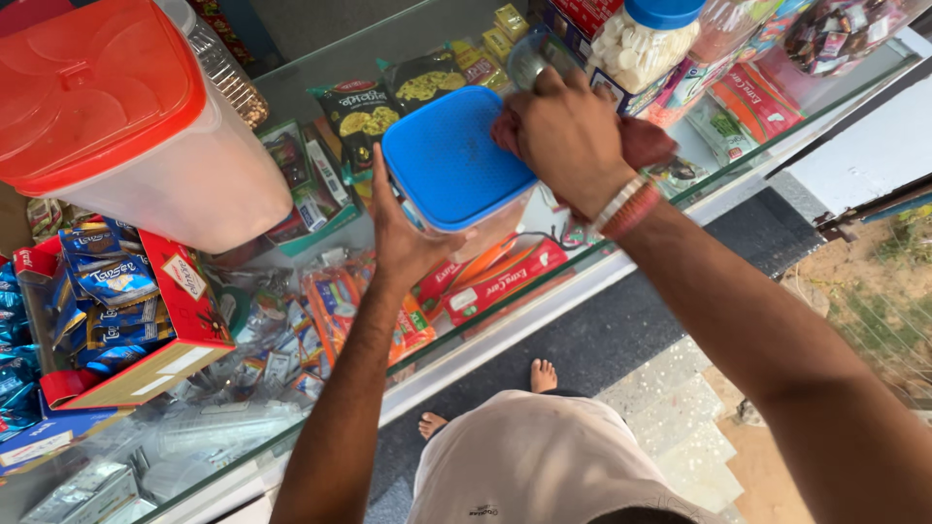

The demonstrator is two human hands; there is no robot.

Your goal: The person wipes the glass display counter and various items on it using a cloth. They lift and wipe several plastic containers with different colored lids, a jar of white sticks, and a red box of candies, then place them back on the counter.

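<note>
The left hand (pixel 403 233) was open, flat against the near-left side of the blue-lidded container (pixel 454 160); the right hand (pixel 568 131) gripped a dark red cloth (pixel 646 144) beside its right edge.

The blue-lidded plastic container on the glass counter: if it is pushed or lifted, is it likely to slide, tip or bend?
The blue-lidded container looks like rigid plastic, so it should probably keep its shape. On the smooth glass counter it may slide easily; the left hand braces its side while the right hand presses a dark red cloth against it. Its weight cannot be judged.
</note>
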